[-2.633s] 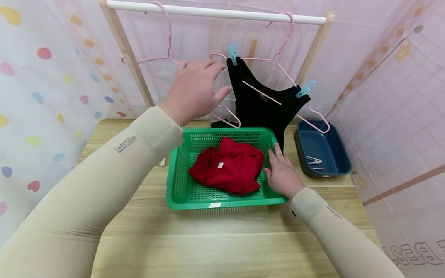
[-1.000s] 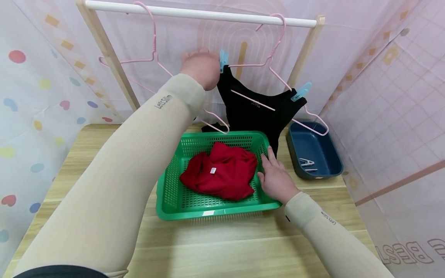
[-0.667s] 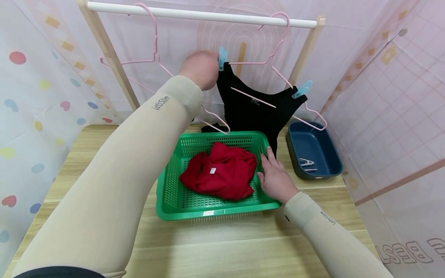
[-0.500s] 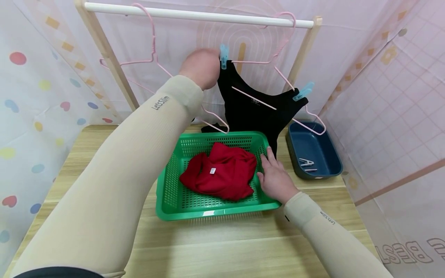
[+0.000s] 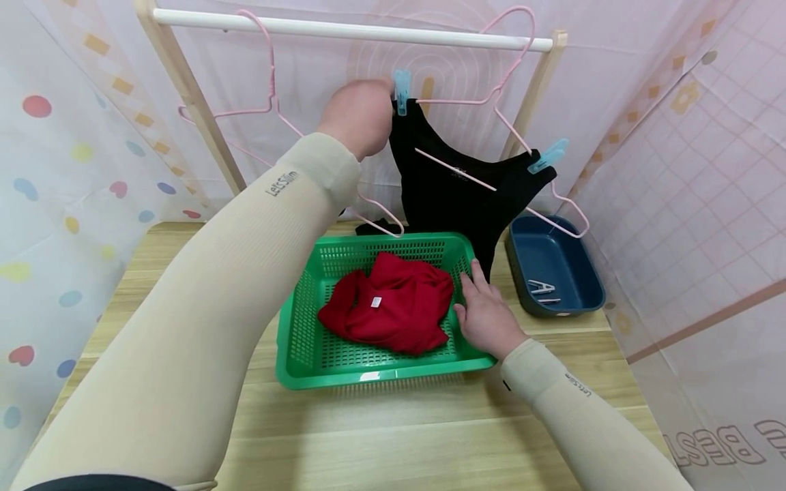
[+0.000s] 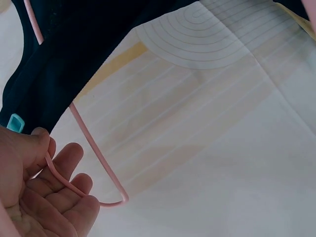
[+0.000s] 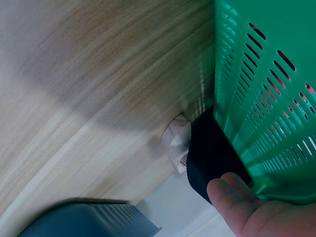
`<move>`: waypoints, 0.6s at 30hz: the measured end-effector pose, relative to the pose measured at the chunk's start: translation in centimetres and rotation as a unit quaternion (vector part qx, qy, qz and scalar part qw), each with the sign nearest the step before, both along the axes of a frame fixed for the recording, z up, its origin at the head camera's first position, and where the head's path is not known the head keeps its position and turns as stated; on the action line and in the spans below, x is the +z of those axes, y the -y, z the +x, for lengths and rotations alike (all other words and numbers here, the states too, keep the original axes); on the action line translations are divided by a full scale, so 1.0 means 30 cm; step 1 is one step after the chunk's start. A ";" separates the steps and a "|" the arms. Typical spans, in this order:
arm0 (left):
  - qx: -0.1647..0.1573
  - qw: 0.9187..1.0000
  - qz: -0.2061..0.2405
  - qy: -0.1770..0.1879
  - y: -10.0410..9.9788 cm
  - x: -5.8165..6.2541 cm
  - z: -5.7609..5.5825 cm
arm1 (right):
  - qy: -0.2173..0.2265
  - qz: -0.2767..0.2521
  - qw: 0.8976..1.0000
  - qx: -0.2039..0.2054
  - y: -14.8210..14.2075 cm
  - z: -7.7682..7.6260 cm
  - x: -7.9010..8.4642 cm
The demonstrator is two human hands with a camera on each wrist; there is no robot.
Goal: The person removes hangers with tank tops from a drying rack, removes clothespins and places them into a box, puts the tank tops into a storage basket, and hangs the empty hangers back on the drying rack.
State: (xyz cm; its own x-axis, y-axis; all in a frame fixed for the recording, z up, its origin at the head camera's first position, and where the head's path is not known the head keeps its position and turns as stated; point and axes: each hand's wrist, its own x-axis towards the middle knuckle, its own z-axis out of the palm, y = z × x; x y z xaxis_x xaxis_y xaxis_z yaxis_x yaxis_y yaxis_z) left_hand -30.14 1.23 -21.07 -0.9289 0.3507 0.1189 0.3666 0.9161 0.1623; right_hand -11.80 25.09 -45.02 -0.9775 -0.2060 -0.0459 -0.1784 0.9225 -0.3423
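My left hand [image 5: 362, 116] is raised near the rod and grips the left end of a pink hanger [image 5: 457, 102]. In the left wrist view, thumb and curled fingers hold the hanger's bent wire [image 6: 98, 153]. A black sleeveless top [image 5: 439, 201] hangs from this hanger, fastened at its straps by a blue clothespin [image 5: 402, 92] on the left and another clothespin [image 5: 548, 155] on the right. My right hand [image 5: 491, 317] rests with fairly straight fingers on the right rim of a green basket [image 5: 430, 372]. A crumpled red garment [image 5: 393, 307] lies inside it.
A white rod [image 5: 356, 31] on wooden posts spans the back, with a second pink hanger [image 5: 271, 82] hooked at its left. A dark blue bin [image 5: 555, 266] with clothespins [image 5: 542, 286] inside stands right of the basket on the wooden table [image 5: 368, 436]. Printed cloth surrounds the table.
My left hand has reached to the hanger's left end and taken hold of it. The hanger and black top have risen and shifted right, the hook now higher above the rod. The right hand stays put.
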 end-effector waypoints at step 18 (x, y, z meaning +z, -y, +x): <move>-0.028 1.000 -0.004 -0.011 -0.015 0.011 0.064 | 0.005 -0.008 1.000 0.003 -0.001 -0.016 -0.005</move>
